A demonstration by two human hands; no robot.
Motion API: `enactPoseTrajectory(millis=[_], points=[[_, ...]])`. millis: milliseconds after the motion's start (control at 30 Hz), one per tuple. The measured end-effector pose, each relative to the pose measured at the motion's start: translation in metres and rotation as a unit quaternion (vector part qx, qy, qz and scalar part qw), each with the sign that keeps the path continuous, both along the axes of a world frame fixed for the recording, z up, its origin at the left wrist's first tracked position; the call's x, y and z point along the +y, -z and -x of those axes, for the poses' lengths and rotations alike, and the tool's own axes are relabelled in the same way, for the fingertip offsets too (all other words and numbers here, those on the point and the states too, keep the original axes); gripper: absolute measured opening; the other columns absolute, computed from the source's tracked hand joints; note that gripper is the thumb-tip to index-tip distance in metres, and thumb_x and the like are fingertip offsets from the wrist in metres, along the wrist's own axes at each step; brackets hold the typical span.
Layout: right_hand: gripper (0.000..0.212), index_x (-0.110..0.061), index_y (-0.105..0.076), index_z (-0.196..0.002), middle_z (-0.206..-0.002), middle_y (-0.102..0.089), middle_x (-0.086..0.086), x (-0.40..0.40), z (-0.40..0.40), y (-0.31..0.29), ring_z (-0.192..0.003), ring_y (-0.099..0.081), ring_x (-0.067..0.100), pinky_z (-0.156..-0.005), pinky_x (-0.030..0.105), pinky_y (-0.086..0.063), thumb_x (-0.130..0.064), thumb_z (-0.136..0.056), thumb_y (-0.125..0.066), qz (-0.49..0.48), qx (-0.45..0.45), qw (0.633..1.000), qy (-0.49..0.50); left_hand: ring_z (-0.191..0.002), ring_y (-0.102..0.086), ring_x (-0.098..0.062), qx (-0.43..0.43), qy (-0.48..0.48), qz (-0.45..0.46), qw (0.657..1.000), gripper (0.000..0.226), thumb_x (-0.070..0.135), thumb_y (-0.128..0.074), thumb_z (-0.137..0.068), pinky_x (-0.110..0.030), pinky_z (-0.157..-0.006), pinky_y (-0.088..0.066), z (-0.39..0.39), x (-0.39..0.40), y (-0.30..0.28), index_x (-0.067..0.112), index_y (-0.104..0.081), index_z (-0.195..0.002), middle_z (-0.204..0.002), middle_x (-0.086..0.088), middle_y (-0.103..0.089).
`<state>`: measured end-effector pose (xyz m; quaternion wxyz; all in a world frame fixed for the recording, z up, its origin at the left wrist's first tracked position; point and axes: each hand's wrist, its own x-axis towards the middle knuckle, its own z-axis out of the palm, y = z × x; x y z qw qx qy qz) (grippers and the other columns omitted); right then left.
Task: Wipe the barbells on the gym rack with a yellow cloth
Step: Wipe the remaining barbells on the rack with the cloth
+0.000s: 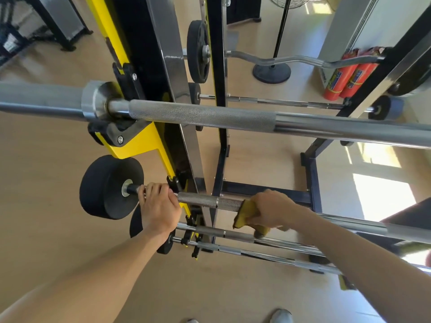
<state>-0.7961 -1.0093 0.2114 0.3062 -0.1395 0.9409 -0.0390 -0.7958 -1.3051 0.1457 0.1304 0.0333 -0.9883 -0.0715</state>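
The barbell being cleaned (200, 199) lies across the yellow-and-black rack upright (149, 141), its long axis running left to right in front of the person and slanting slightly down toward the right. The left hand (158, 206) curls over the shaft just left of that upright, between it and the black end weight (109, 186), apparently steadying the bar. The right hand (275, 209) sits right of the upright, fingers closed around the yellow cloth (247, 213), which is wrapped over the shaft where the knurled section ends. The right hand is therefore the working one, and any wiping stroke has to travel along the bar's axis: most likely outward to the right along the smooth chrome, or back left toward the upright. A thicker Olympic bar (210, 115) rests higher on the same upright, and thinner bars (233, 236) lie lower, just below the hands; a curl bar (291, 60) hangs beyond. These seem still to need attention.
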Motion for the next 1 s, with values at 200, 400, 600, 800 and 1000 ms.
enactPoseTrajectory(millis=[200, 400, 600, 800, 1000], points=[[0.046, -0.014, -0.064, -0.099, -0.088, -0.064, 0.001, -0.062, 0.016, 0.0, -0.081, -0.064, 0.019, -0.078, 0.037, -0.058, -0.059, -0.086, -0.065, 0.007, 0.032, 0.999, -0.04, -0.098, -0.055, -0.029, -0.004, -0.001, 0.005, 1.0, 0.042, 0.024, -0.026, -0.098, -0.051, -0.111, -0.03, -0.002, 0.005, -0.003, 0.008, -0.064, -0.089, -0.093, -0.009, -0.064], [0.009, -0.014, -0.067, -0.09, -0.08, -0.064, 0.002, -0.149, 0.026, 0.008, -0.079, -0.069, 0.024, -0.068, 0.035, -0.056, -0.023, -0.09, -0.068, 0.059, 0.142, 0.987, -0.054, -0.098, -0.053, -0.027, -0.005, 0.009, 0.02, 1.0, 0.036, 0.023, -0.03, -0.099, -0.05, -0.108, -0.032, 0.003, 0.0, -0.001, 0.011, -0.062, -0.09, -0.092, -0.007, -0.062], [0.023, -0.01, -0.054, -0.12, -0.11, -0.065, 0.007, -0.123, 0.01, 0.015, -0.096, -0.068, 0.027, -0.072, 0.039, -0.05, -0.022, -0.101, -0.051, 0.093, 0.208, 0.969, -0.095, -0.102, -0.055, -0.028, -0.021, 0.002, 0.023, 1.0, 0.044, 0.027, -0.024, -0.099, -0.051, -0.111, -0.03, 0.001, 0.001, -0.003, 0.009, -0.064, -0.092, -0.096, -0.009, -0.064], [0.038, -0.017, -0.042, -0.135, -0.118, -0.058, 0.005, -0.061, -0.012, 0.019, -0.106, -0.06, 0.023, -0.089, 0.038, -0.052, -0.027, -0.1, -0.052, 0.112, 0.191, 0.972, -0.076, -0.104, -0.056, -0.027, -0.018, 0.011, 0.007, 1.0, 0.049, 0.029, -0.022, -0.1, -0.051, -0.113, -0.029, 0.0, 0.0, -0.004, 0.009, -0.066, -0.093, -0.098, -0.008, -0.065], [0.067, -0.011, -0.017, -0.155, -0.137, -0.047, 0.011, -0.022, -0.047, 0.022, -0.121, -0.049, 0.029, -0.106, 0.042, -0.042, -0.025, -0.101, -0.051, 0.008, 0.238, 0.969, -0.063, -0.1, -0.057, -0.03, 0.027, 0.027, -0.007, 0.999, 0.044, 0.025, -0.027, -0.1, -0.05, -0.113, -0.029, -0.001, -0.002, -0.001, 0.006, -0.066, -0.091, -0.094, -0.011, -0.066]])
